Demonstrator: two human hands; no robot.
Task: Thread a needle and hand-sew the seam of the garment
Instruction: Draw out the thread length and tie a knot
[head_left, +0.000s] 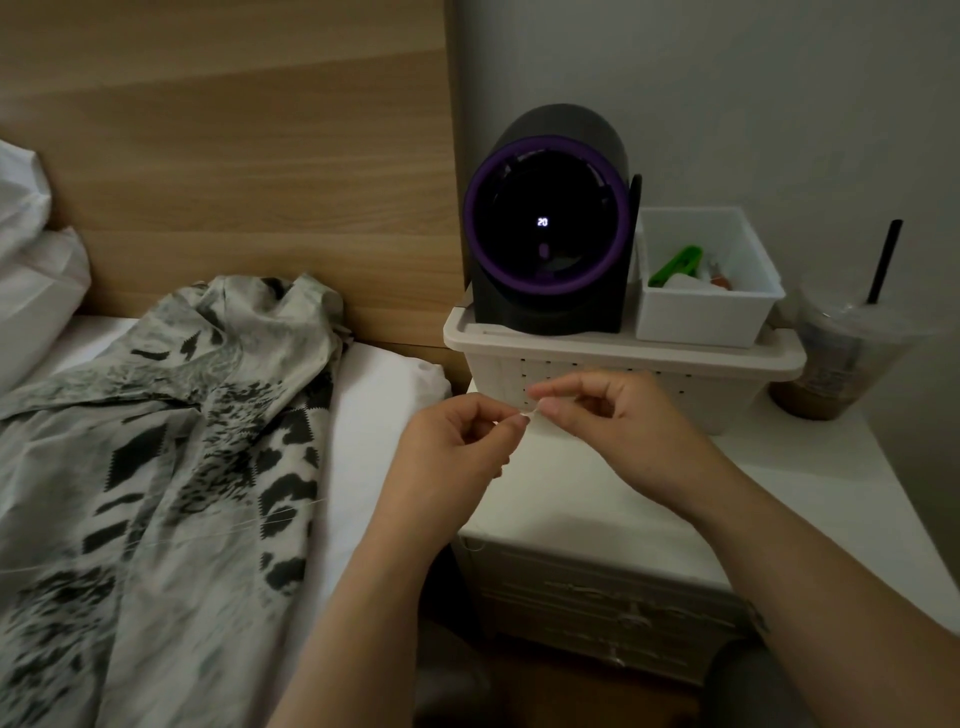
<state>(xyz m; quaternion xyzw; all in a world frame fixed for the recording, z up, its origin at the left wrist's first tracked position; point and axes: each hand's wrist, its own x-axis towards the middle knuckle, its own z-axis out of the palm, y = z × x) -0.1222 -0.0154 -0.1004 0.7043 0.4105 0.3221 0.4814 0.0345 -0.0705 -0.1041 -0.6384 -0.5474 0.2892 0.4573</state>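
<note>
Left hand (457, 441) and right hand (613, 421) pinch a fine white thread (530, 412) between them.
Each grips it between curled thumb and forefinger, fingertips nearly touching, above the white bedside table (597, 499); any needle is too small to make out; the crumpled white-and-black patterned garment (182, 441) lies well apart to the left on the white-sheeted bed (384, 415), with thread strands across it.

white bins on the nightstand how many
2: a small open bin stands on top of the larger perforated bin, beside the dark device with the purple ring. No other shows, though the device could hide one.
</note>
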